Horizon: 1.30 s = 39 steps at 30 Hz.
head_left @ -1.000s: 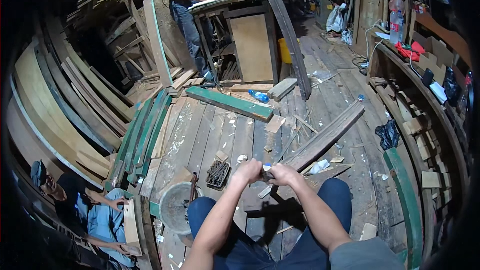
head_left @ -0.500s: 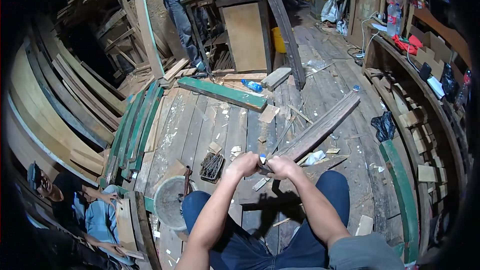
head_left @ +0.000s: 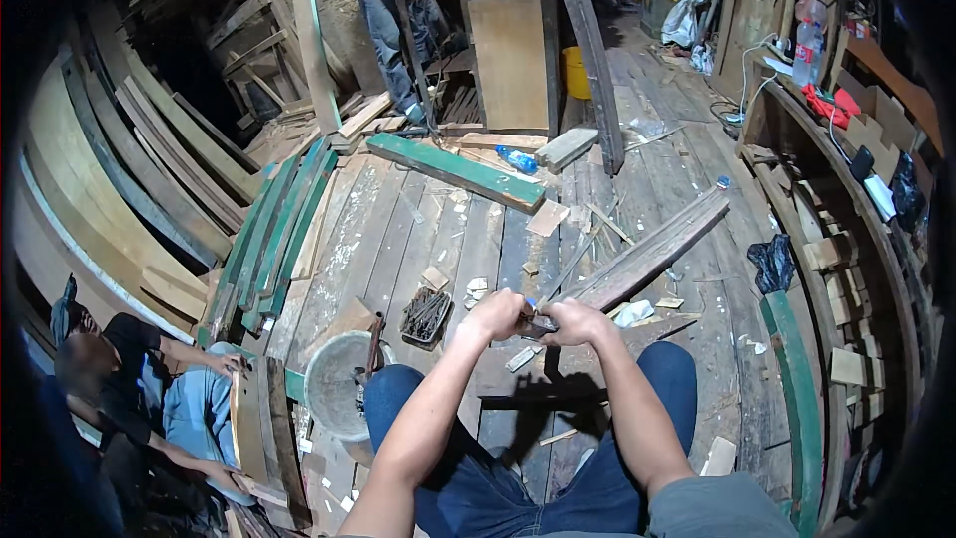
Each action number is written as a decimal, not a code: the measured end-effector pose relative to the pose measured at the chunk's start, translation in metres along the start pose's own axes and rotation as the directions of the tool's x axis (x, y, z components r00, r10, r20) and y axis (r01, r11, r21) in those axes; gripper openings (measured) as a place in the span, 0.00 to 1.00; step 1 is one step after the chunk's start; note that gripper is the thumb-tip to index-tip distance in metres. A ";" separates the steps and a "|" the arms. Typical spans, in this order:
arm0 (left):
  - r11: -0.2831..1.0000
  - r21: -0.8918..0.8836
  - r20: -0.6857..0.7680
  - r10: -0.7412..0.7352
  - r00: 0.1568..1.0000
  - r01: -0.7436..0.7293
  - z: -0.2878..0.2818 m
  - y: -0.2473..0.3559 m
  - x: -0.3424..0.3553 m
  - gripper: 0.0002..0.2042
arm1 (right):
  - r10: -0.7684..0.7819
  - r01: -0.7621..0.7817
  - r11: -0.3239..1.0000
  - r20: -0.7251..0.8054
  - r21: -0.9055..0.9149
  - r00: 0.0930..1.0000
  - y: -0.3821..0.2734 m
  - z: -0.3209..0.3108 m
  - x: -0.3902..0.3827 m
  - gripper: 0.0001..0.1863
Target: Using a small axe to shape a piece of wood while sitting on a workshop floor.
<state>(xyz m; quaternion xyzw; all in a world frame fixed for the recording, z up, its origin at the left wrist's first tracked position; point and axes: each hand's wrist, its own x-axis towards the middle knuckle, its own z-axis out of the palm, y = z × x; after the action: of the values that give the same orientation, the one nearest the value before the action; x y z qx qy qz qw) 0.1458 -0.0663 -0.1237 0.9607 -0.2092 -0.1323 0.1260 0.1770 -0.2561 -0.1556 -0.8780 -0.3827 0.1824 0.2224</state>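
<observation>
My left hand (head_left: 497, 315) and my right hand (head_left: 575, 323) are close together between my knees, both with fingers curled. Between them a small dark tool (head_left: 541, 323) shows, its kind mostly hidden by my fingers, with a bit of blue beside it. Both fists seem to grip this tool from opposite sides. Beyond my hands, a long weathered wooden beam (head_left: 647, 257) runs away to the right, its near end close to my fingers. Left of my hands lies a small tray of nails (head_left: 425, 317). Near my left knee stands a round grey tub (head_left: 321, 387) with a rusty rod at its edge.
A green board (head_left: 456, 172) lies ahead, with a blue-labelled bottle (head_left: 517, 159) behind it. Green planks (head_left: 284, 239) are stacked at left; another green board (head_left: 794, 399) lies at right. One person sits at lower left holding boards; another stands at the workbench (head_left: 506, 60).
The view has swung slightly, shifting the surroundings to the right. My hands stay together, and more of the dark tool shows between them. The seated person's head has moved a little.
</observation>
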 end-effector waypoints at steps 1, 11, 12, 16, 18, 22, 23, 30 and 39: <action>0.999 0.011 0.003 -0.035 0.999 0.035 0.001 -0.001 0.001 0.10 | 0.000 0.000 1.000 0.000 -0.002 1.000 0.006 0.000 -0.001 0.24; 0.994 0.099 0.015 -0.047 0.999 0.045 -0.005 0.020 -0.002 0.14 | -0.006 0.001 0.998 0.077 0.064 0.997 -0.010 -0.013 -0.003 0.23; 0.992 0.127 0.010 -0.018 1.000 0.017 -0.002 0.024 -0.004 0.14 | -0.062 0.056 0.994 0.066 0.088 0.996 -0.023 -0.024 -0.008 0.25; 0.974 0.224 -0.100 -0.010 0.995 0.032 0.023 0.014 0.011 0.09 | 0.025 -0.032 0.998 0.128 0.051 0.991 0.005 -0.007 -0.001 0.33; 0.965 0.264 -0.059 0.013 0.998 0.003 0.017 0.011 0.010 0.09 | 0.056 -0.068 0.995 0.173 0.066 0.983 0.012 -0.005 -0.002 0.35; 0.974 0.221 -0.068 0.065 0.996 -0.049 0.011 -0.001 0.004 0.17 | 0.188 -0.181 0.981 0.125 -0.063 0.974 0.035 -0.006 -0.009 0.48; 0.983 0.168 -0.099 0.092 0.991 -0.075 0.003 -0.002 -0.002 0.19 | 0.208 -0.204 0.978 0.130 -0.041 0.969 0.037 -0.010 -0.011 0.50; 0.948 -0.106 -0.427 0.230 0.874 -0.301 -0.060 0.003 -0.029 0.22 | 0.156 -0.158 0.980 0.028 0.125 0.987 0.029 -0.025 -0.023 0.23; 0.955 -0.295 -0.224 -0.043 0.974 -0.026 -0.068 -0.033 -0.038 0.26 | 0.173 -0.138 0.978 -0.239 0.157 0.956 0.022 0.000 -0.013 0.14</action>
<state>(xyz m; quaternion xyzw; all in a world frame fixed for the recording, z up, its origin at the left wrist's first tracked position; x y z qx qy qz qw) 0.1458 -0.0079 -0.0630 0.9406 -0.1670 -0.0514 0.2910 0.1819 -0.2792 -0.1659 -0.9038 -0.2675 0.1129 0.3142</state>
